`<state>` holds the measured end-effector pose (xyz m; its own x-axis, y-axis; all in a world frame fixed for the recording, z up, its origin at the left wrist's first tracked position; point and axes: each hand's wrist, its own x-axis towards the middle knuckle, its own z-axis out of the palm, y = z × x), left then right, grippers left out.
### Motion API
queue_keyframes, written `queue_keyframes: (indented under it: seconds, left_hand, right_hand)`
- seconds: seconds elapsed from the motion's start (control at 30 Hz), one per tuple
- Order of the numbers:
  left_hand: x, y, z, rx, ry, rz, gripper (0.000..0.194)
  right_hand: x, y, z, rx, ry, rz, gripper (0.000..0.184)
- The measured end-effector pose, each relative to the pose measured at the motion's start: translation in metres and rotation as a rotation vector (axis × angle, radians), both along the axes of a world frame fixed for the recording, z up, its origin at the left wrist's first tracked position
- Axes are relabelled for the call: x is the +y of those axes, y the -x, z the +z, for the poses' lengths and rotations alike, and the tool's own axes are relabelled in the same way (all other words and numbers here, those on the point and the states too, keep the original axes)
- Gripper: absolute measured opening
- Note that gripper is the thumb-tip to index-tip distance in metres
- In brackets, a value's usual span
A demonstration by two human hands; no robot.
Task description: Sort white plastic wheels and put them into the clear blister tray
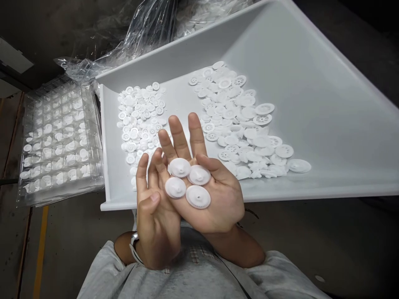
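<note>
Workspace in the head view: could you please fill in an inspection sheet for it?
Surface: white tray with raised rims, tilted across the view, over a dark floor.
Job's things: four white gears lying on the open palm of the right hand; a pile of small gears at the tray's left, a pile of larger gears in its middle.
Clutter: clear plastic bag beyond the tray's far corner.
Hands: right hand palm up and open; left hand beside it, fingertips at the gears, a watch on the wrist.
Cables: nothing seen.
Surroundings: clear compartment trays stacked at left, holding white parts; yellow floor line.
</note>
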<state>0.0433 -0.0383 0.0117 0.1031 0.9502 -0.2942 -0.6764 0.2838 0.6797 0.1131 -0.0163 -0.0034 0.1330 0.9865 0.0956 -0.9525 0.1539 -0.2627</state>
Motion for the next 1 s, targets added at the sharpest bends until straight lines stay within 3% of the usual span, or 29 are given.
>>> queue_keyframes:
  seconds: [0.23,0.4,0.73,0.9,1.0]
  left_hand:
    - [0.011,-0.001,0.001,-0.063,0.192,-0.049,0.037]
    - [0.016,0.000,0.002,-0.067,0.258,-0.069,0.033]
    - [0.013,0.005,0.000,0.047,0.211,-0.006,0.038]
    - [0.012,0.005,-0.002,0.036,0.151,-0.050,0.041]
    - [0.014,0.004,-0.002,0.034,0.155,-0.083,0.045]
  right_hand:
    - [0.002,0.003,0.004,0.025,0.217,0.007,0.039]
    - [0.003,0.006,0.003,-0.001,0.285,-0.013,0.037]
    - [0.006,0.008,-0.001,0.011,0.114,0.077,0.047]
    - [0.009,0.007,-0.008,-0.114,0.029,0.019,0.049]
    - [0.009,0.006,-0.010,-0.164,0.052,-0.009,0.048]
